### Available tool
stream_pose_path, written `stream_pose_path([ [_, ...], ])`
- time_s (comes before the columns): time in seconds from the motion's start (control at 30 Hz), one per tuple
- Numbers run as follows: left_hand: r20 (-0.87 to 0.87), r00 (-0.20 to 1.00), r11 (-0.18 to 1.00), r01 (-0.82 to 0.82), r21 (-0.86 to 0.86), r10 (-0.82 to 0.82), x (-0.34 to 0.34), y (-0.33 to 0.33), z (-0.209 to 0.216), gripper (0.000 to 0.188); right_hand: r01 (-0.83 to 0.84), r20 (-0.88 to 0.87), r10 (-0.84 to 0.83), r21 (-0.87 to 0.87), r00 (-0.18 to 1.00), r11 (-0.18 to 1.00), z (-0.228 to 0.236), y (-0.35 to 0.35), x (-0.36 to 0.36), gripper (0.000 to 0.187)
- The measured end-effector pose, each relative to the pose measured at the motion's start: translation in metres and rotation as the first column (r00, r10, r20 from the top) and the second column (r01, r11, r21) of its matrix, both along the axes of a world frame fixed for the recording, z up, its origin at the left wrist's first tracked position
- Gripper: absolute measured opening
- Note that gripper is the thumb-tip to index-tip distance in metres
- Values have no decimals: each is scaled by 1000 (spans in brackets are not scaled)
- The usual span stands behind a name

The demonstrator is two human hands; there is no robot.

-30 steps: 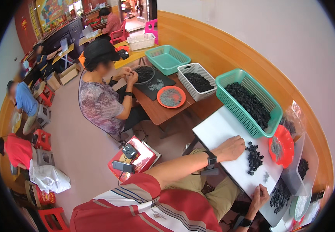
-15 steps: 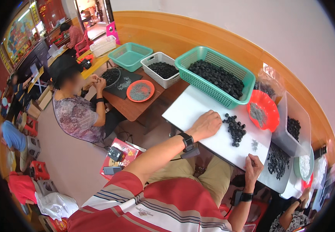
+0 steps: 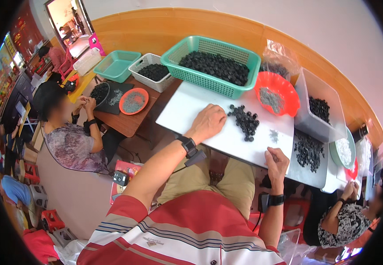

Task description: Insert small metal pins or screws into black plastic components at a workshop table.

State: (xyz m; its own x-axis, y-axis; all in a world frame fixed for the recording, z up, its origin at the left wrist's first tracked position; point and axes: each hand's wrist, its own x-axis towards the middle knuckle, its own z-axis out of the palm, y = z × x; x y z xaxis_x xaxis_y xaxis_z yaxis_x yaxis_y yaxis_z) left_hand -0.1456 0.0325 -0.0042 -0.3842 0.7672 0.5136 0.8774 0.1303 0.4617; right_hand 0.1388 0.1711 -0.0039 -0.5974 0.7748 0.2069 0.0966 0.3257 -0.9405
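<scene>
Left hand [image 3: 209,121]: palm down on the white surface [image 3: 176,115], fingers bent and close together, fingertips just beside the black caps [image 3: 246,123]; whether it pinches anything cannot be told.
Right hand [image 3: 277,162]: at the near edge of the white surface, fingers curled, thumb close to the forefinger; too small to tell whether something is pinched there.
Black caps: a loose heap on the white surface, between the two hands and a little beyond them.
Grey bits [image 3: 273,135]: a small pile just beyond the right hand, apart from the heap.
Green basket [image 3: 200,83]: at the far side, full of black pieces.
Red bowl [image 3: 291,98]: right of the green basket, more grey bits inside.
Clear bin [image 3: 335,110]: right of the red bowl, dark pieces inside.
Grey board [image 3: 317,177]: below the clear bin, dark pieces scattered over it.
Co-worker [image 3: 70,134]: on the left, at a brown surface [image 3: 129,123] with an orange plate [image 3: 145,105].
</scene>
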Motion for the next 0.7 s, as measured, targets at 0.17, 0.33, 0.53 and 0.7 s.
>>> stream_pose_path([
  [0.17, -41, 999, 1000, 1, 31, 1, 1, 3, 4, 12, -24, -82, 25, 13, 996, 1000, -6, 2, 1, 12],
  [0.33, -46, 999, 999, -20, 26, 21, 3, 2, 4, 11, -36, -85, 37, 13, 996, 999, -6, 1, 1, 12],
  [0.53, -27, 1000, 1000, -16, -2, 16, 7, 2, 8, 12, -49, -98, 52, 30, 994, 998, -13, 3, 4, 13],
  [0.7, -21, 999, 999, -33, -40, 32, 7, 2, 8, 12, -55, -82, 59, 60, 995, 997, -10, 2, 3, 13],
])
